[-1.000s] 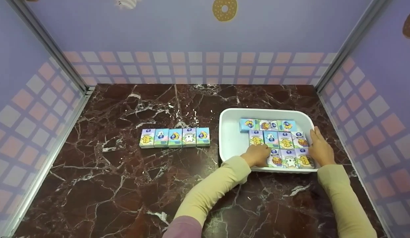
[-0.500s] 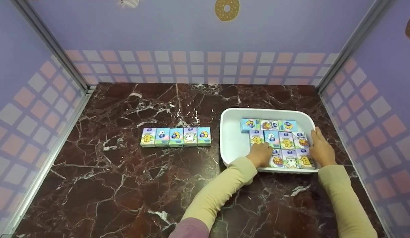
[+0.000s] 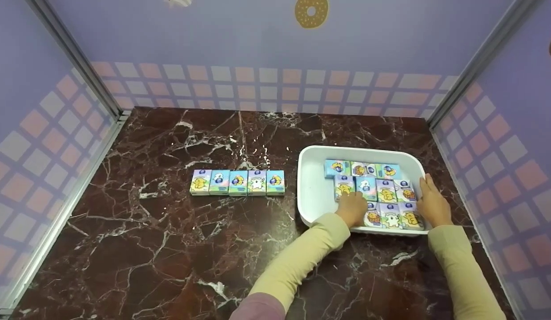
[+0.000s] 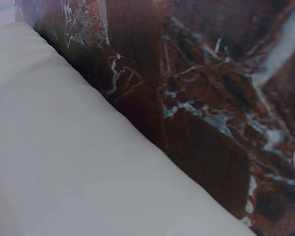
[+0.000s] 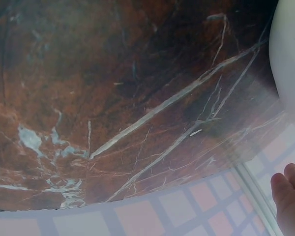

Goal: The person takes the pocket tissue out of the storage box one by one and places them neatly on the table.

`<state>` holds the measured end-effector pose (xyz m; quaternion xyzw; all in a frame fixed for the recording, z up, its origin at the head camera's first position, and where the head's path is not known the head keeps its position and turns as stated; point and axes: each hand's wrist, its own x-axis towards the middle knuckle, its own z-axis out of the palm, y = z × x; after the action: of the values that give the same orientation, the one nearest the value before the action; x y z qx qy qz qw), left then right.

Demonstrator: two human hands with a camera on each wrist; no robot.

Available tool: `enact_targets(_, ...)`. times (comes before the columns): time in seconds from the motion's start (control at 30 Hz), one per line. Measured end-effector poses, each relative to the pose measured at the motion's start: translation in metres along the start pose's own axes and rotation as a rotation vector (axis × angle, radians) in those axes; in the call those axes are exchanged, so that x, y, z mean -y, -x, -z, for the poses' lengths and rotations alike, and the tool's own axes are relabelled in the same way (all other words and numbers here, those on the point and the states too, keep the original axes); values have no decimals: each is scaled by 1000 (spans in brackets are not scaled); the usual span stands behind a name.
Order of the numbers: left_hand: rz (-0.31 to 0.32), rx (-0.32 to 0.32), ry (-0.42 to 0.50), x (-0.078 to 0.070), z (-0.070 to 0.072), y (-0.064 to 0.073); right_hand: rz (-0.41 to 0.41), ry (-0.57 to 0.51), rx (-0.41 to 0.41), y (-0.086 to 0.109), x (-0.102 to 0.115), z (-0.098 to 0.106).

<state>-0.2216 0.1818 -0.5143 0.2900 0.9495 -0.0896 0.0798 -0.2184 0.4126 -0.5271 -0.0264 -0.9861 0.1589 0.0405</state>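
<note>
So the person's wearing a long-sleeved top in a pale yellow, kind of a soft buttery cream, plain knit-looking fabric with no print or logo showing. Both sleeves run all the way down to the wrists and end in a slightly bunched cuff. Near the bottom edge of the head view the left sleeve (image 3: 297,262) turns a dusty pink-mauve at the upper arm, like a second layer or a colour-blocked section. The right sleeve (image 3: 457,266) is the same pale yellow throughout. Both hands, left (image 3: 353,209) and right (image 3: 432,205), are bare, with only some fingertips (image 5: 287,196) visible on the right wrist camera.
</note>
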Motion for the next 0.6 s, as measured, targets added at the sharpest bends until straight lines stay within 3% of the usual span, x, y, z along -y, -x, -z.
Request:
enact_targets(0.33, 18, 0, 51, 3, -5, -4, -16, 0, 1, 0, 0, 0)
enact_targets(0.6, 10, 44, 108, 7, -3, -6, -10, 3, -3, 1, 0, 0)
